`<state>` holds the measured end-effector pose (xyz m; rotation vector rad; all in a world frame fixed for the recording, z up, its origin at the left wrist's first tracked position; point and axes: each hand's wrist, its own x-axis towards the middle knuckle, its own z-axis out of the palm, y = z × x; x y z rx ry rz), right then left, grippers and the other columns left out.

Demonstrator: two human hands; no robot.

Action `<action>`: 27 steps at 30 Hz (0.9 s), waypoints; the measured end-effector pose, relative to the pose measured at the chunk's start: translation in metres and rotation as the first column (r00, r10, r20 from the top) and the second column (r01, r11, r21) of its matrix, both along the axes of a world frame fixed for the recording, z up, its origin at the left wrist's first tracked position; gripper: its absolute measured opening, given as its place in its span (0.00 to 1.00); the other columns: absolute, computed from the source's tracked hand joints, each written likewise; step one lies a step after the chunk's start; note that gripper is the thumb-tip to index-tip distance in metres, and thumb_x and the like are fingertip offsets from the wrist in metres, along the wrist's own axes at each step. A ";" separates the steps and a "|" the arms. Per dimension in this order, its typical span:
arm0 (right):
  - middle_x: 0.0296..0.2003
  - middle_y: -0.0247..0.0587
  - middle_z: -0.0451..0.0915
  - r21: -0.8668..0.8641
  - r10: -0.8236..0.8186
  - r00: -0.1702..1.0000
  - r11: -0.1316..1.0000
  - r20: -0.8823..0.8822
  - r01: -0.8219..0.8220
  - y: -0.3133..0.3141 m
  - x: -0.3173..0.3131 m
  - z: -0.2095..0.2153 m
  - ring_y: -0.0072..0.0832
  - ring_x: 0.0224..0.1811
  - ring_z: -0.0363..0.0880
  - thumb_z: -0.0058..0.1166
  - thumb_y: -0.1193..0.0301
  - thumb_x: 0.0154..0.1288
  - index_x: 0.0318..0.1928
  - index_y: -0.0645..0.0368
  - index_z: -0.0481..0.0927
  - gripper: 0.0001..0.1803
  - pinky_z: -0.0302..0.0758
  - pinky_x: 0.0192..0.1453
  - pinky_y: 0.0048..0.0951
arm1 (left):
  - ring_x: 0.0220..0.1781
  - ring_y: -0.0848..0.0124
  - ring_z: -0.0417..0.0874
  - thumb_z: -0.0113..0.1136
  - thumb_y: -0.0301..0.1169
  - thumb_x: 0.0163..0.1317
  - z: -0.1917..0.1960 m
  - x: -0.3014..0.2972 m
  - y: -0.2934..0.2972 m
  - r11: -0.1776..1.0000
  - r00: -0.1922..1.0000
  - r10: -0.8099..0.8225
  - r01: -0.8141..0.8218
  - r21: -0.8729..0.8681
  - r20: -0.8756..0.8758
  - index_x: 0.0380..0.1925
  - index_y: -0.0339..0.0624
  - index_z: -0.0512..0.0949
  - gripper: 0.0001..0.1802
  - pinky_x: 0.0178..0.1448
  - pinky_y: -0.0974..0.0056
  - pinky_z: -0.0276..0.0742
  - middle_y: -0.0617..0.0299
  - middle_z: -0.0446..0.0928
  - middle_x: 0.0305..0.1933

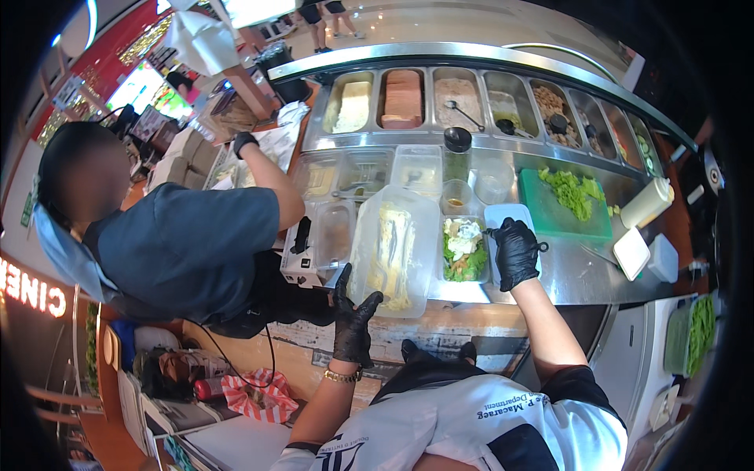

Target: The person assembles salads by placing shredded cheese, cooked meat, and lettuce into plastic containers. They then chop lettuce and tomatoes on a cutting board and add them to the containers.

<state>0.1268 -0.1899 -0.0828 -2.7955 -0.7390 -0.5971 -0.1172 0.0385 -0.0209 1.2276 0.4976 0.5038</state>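
My left hand (355, 318), in a black glove, grips the near left corner of a translucent plastic tub (424, 235). Pale yellow, creamy food is smeared along the tub's bottom. My right hand (516, 253), also black-gloved, is closed around a black utensil (543, 246) with a ring at its handle end; its working end is largely hidden. Just left of that hand stands a clear container of salad (465, 253), green leaves topped with white dressing and brownish pieces. Partly under the right hand lies a light blue lid or tray (509, 216).
A co-worker (181, 243) stands close on the left. Metal food pans (403, 98) line the back. A green cutting board (564, 224) with lettuce (572, 192) lies right, beside a squeeze bottle (648, 202). A black-lidded jar (457, 153) and clear cups (494, 180) stand behind the salad.
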 end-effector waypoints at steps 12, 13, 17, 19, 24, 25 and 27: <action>0.33 0.41 0.81 0.422 0.391 0.919 0.843 -0.051 -0.335 -0.040 -0.019 0.113 0.40 0.37 0.79 0.61 0.76 0.50 0.37 0.48 0.88 0.13 0.75 0.44 0.38 | 0.61 0.62 0.75 0.60 0.27 0.63 0.031 0.081 -0.048 0.943 0.961 -0.276 0.266 -0.201 -0.024 0.70 0.52 0.60 0.35 0.57 0.49 0.80 0.56 0.69 0.63; 0.32 0.41 0.81 0.267 0.417 0.904 0.885 -0.095 -0.381 -0.045 -0.018 0.125 0.40 0.38 0.79 0.62 0.71 0.52 0.38 0.47 0.87 0.11 0.73 0.47 0.38 | 0.62 0.60 0.75 0.59 0.27 0.63 0.031 0.091 -0.064 0.888 0.928 -0.372 0.360 -0.286 0.012 0.69 0.51 0.61 0.34 0.57 0.48 0.79 0.55 0.70 0.62; 0.42 0.42 0.83 0.059 0.550 0.833 0.835 -0.060 -0.547 -0.116 -0.004 0.152 0.38 0.51 0.80 0.65 0.67 0.50 0.44 0.48 0.86 0.17 0.67 0.64 0.44 | 0.63 0.51 0.75 0.58 0.34 0.63 0.017 0.129 -0.133 0.539 0.772 -0.632 0.498 -0.679 0.064 0.64 0.40 0.66 0.29 0.62 0.41 0.75 0.47 0.73 0.61; 0.50 0.41 0.82 0.232 0.548 0.836 0.817 -0.029 -0.527 -0.194 0.004 0.150 0.38 0.58 0.78 0.67 0.71 0.49 0.46 0.50 0.86 0.20 0.67 0.67 0.43 | 0.64 0.50 0.74 0.57 0.33 0.63 -0.002 0.146 -0.175 0.357 0.723 -0.683 0.453 -0.817 0.103 0.62 0.35 0.66 0.28 0.66 0.41 0.71 0.46 0.72 0.62; 0.56 0.51 0.78 0.247 -0.212 0.935 0.926 -0.286 0.285 -0.395 0.072 0.072 0.45 0.58 0.76 0.71 0.77 0.43 0.55 0.50 0.81 0.33 0.74 0.62 0.37 | 0.62 0.49 0.75 0.56 0.31 0.63 -0.062 0.185 -0.269 0.407 0.622 -0.778 0.601 -0.688 0.084 0.54 0.32 0.71 0.21 0.68 0.42 0.70 0.43 0.74 0.58; 0.61 0.55 0.72 -0.103 -0.456 0.815 0.886 -0.357 0.451 -0.416 0.080 0.041 0.47 0.61 0.74 0.75 0.72 0.38 0.63 0.50 0.74 0.45 0.72 0.65 0.39 | 0.61 0.48 0.75 0.55 0.31 0.63 -0.075 0.198 -0.283 0.377 0.605 -0.796 0.516 -0.770 0.015 0.55 0.33 0.71 0.22 0.67 0.41 0.71 0.42 0.74 0.57; 0.62 0.58 0.71 -0.269 -0.393 0.896 0.903 -0.206 0.334 -0.444 0.091 -0.020 0.48 0.62 0.73 0.70 0.70 0.45 0.65 0.51 0.71 0.42 0.71 0.66 0.41 | 0.60 0.47 0.75 0.53 0.30 0.62 -0.097 0.229 -0.302 0.327 0.540 -0.841 0.446 -0.833 -0.041 0.57 0.35 0.70 0.23 0.66 0.39 0.72 0.40 0.74 0.57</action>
